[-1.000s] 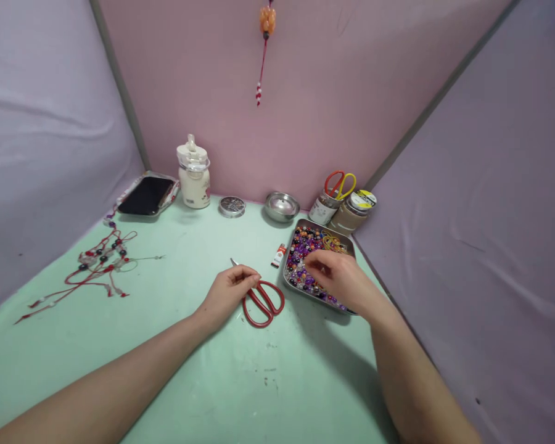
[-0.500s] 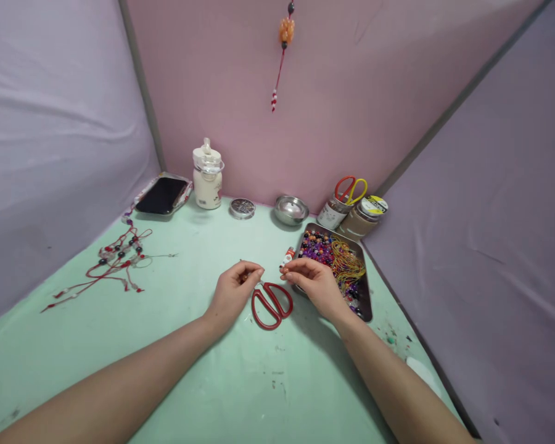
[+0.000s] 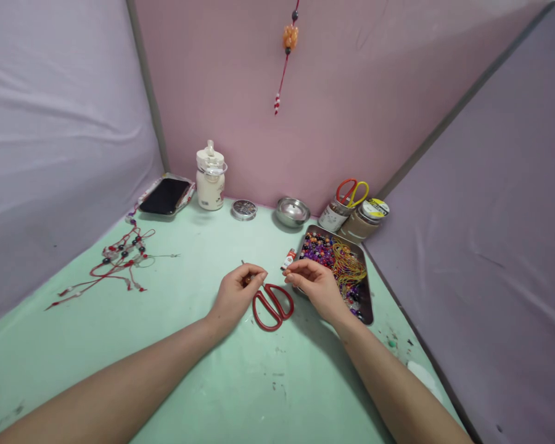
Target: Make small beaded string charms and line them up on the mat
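My left hand [image 3: 238,290] is closed in a pinch, with dark orange beads [image 3: 246,280] partly showing inside its curled fingers. To its right, my right hand [image 3: 317,283] pinches what looks like a small orange bead [image 3: 287,272] at the fingertips. A gap separates the two hands; any thread between them is too fine to make out. Red-handled scissors [image 3: 274,311] lie on the table just below the fingertips, their blades mostly hidden by my left hand. Just behind my right fingertips lies a white and red lighter [image 3: 289,258].
A metal tray [image 3: 368,302] of beads and yellow cord sits at the right. Behind stand a steel bowl [image 3: 293,213], jars [image 3: 365,221], a wire spool [image 3: 244,209], a white bottle [image 3: 210,185] and a phone [image 3: 165,196]. Red beaded cords [image 3: 123,254] lie left; a beaded pendant [image 3: 290,38] hangs behind.
The whole view has shifted slightly down and right. My hands keep nearly the same pinched pose, and the bead at my right fingertips shows less.
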Demonstrator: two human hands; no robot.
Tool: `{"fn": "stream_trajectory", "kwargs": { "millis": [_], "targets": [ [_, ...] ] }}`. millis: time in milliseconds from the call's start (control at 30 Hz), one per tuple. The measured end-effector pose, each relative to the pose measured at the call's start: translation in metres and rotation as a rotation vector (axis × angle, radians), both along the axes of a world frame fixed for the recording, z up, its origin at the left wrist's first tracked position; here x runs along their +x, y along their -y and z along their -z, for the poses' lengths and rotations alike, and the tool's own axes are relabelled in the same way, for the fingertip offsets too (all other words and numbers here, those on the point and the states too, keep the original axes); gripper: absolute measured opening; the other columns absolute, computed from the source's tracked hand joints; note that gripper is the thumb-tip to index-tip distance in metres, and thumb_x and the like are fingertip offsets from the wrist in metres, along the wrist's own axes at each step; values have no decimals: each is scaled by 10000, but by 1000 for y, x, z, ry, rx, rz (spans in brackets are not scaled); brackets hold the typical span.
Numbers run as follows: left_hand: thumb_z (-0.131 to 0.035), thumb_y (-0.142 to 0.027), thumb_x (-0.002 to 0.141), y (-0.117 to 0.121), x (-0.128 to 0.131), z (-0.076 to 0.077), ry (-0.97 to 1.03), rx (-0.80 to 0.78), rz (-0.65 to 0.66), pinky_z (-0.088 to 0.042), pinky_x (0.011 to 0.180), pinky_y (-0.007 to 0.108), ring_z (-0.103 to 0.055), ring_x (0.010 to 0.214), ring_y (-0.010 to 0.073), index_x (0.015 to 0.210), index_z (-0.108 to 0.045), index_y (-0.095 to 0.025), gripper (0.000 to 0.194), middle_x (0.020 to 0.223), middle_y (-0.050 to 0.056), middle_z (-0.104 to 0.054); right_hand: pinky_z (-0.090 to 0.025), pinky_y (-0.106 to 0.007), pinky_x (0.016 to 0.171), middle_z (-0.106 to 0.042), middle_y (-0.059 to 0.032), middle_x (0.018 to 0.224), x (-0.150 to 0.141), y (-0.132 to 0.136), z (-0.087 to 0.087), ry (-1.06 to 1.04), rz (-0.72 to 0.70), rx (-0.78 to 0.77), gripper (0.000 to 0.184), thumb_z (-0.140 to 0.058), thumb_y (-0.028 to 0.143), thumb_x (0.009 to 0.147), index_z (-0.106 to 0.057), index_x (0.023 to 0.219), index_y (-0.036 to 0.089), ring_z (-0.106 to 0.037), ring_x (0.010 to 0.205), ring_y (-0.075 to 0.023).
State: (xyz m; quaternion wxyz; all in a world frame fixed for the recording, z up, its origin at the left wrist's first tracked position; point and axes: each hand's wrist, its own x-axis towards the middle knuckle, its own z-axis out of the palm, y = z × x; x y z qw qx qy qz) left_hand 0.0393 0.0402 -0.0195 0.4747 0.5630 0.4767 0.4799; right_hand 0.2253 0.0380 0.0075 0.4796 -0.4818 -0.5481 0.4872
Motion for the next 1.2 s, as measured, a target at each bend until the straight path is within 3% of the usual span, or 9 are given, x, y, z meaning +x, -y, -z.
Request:
{"fn": "stream_trajectory", "kwargs": {
  "millis": [233,400,867,1200],
  "targets": [
    [-594,-361,793,-1,0,3,11,9,0,-396,627,251,-506,675,135,795,-649,-177,192,733,6,-619,-465,-259,606,-699,-31,747,2,-1,5,66,8,20,210,-696,323,738,-716,903,193,-619,669,-139],
    [-591,-360,797,-2,0,5,6,7,3,-393,622,249,-499,669,133,791,-647,-179,189,731,5,-616,-484,-278,654,-722,-46,850,2,-2,7,-10,-8,-23,232,-713,300,711,-709,923,205,-661,750,-161],
    [-590,-351,798,0,0,3,4,11,-6,-397,625,251,-503,673,133,787,-645,-178,181,731,4,-616,-463,-258,616,-716,-39,802,2,-3,6,32,-8,-1,188,-712,298,726,-714,883,194,-635,691,-139],
    [-569,-307,825,2,0,5,-68,126,-45,-381,607,251,-479,640,118,783,-641,-188,146,735,-7,-595,-504,-296,679,-716,-44,792,0,0,1,76,2,-30,208,-710,308,710,-716,884,195,-643,713,-157]
  ]
}}
